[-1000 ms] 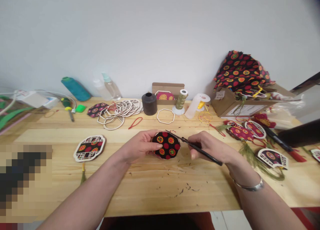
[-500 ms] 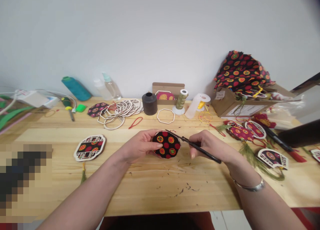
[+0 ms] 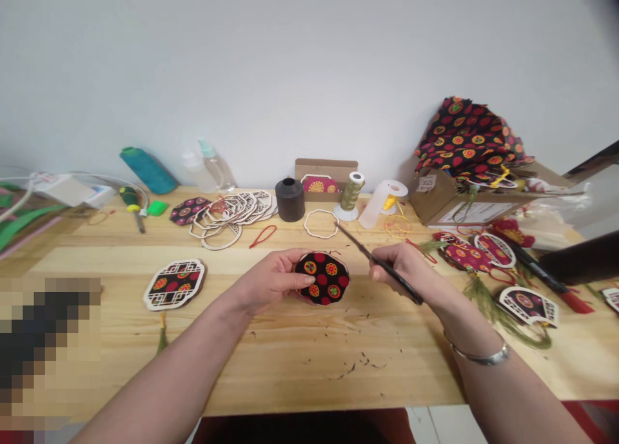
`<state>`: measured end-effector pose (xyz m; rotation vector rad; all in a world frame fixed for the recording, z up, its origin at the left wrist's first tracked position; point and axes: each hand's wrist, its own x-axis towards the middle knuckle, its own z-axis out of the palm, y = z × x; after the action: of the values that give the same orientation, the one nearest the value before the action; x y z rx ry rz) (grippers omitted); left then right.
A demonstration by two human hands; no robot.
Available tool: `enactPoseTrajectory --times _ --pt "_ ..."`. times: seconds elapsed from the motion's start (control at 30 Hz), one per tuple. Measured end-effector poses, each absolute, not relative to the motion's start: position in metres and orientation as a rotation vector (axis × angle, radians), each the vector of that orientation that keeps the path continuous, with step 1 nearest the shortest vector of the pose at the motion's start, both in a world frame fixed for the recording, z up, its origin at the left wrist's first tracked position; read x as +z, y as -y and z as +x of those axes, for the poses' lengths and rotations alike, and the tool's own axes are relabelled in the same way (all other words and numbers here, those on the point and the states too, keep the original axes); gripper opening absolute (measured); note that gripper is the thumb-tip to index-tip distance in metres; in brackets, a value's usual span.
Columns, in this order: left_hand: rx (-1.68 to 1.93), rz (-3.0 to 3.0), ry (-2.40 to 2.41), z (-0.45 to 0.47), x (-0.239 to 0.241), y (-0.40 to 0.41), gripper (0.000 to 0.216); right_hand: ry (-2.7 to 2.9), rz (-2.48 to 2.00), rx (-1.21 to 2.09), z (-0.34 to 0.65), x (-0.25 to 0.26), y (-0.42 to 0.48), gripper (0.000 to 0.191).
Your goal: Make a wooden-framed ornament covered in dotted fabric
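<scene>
My left hand (image 3: 275, 278) grips the left edge of a round piece covered in black fabric with red and yellow flowers (image 3: 323, 277), holding it just above the wooden table (image 3: 290, 347). My right hand (image 3: 405, 273) is closed around slim black scissors (image 3: 382, 265). Their blades point up and to the left, away from the fabric piece, toward an empty white wooden frame (image 3: 320, 223). A silver bangle (image 3: 478, 356) sits on my right wrist.
A finished lattice-fronted piece (image 3: 175, 284) lies at left. Loose wooden frames (image 3: 227, 213), thread spools (image 3: 289, 200) (image 3: 351, 193), a teal spool (image 3: 147, 171) and a screwdriver (image 3: 131, 203) line the back. A cardboard box with patterned fabric (image 3: 464, 167) and finished tasselled pieces (image 3: 493, 263) crowd the right.
My right hand has lifted the scissors off the fabric piece's top edge and swung their tips up toward the back. My left hand and the piece stay put.
</scene>
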<state>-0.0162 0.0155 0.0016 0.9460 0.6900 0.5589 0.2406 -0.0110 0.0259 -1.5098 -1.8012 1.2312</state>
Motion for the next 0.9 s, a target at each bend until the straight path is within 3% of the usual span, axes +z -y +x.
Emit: enactPoseTrajectory --times 0.27,0.5,0.9 --pt "0.468 1.054 -0.659 -0.013 -0.002 -0.010 0.057 1.566 -1.327 1.390 0.228 0.015 0.010 0.044" --pt "0.344 1.114 -0.612 -0.009 -0.001 -0.002 0.080 1.493 -1.224 1.619 0.216 0.014 0.017 0.046" --pt "0.306 1.225 -0.637 -0.006 -0.004 0.001 0.084 1.626 -1.201 1.605 0.212 0.011 0.021 0.031"
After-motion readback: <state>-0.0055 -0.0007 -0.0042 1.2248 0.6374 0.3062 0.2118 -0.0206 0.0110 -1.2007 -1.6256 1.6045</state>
